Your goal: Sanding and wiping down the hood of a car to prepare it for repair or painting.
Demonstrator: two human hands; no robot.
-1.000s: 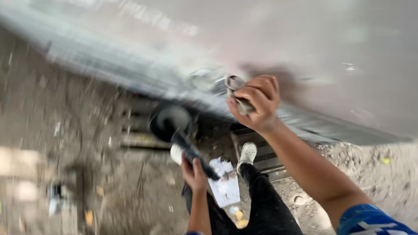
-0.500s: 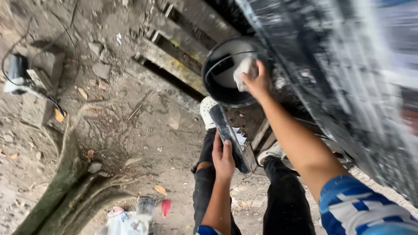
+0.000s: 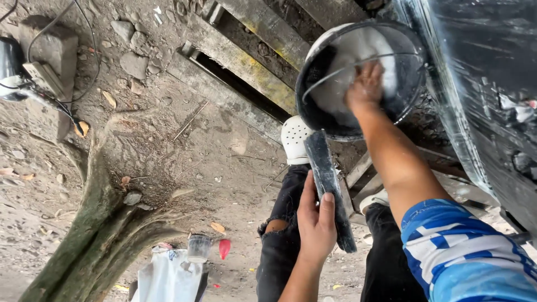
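As I look down from the head camera, I see the right hand (image 3: 366, 89) reaching into a round black bucket (image 3: 313, 106) with a thin wire handle arched across its mouth. The fingers are pressed on a pale, wet-looking mass inside; whether they are closed on it I cannot tell. The bucket is smooth and glossy, and its far rim lies against a large dark curved panel (image 3: 486, 84) that is wet, scuffed and flecked with white. The right forearm runs straight down from the bucket to a blue and white sleeve (image 3: 464, 251).

The left hand (image 3: 316, 221) is clamped on a flat, dark, oblong sanding block (image 3: 327, 179), with the fingers wrapped over its lower half. The block is tilted, its upper end just below the bucket's near rim. It sits above black torn trousers (image 3: 285, 223) and a white perforated shoe (image 3: 295, 140).

Weathered wooden beams (image 3: 246, 61) run diagonally beside the bucket, with a dark gap between them. To the left, the ground is rough packed dirt (image 3: 168, 145) with stones, dry leaves and a gnarled tree root (image 3: 95, 223); this side offers the open room.
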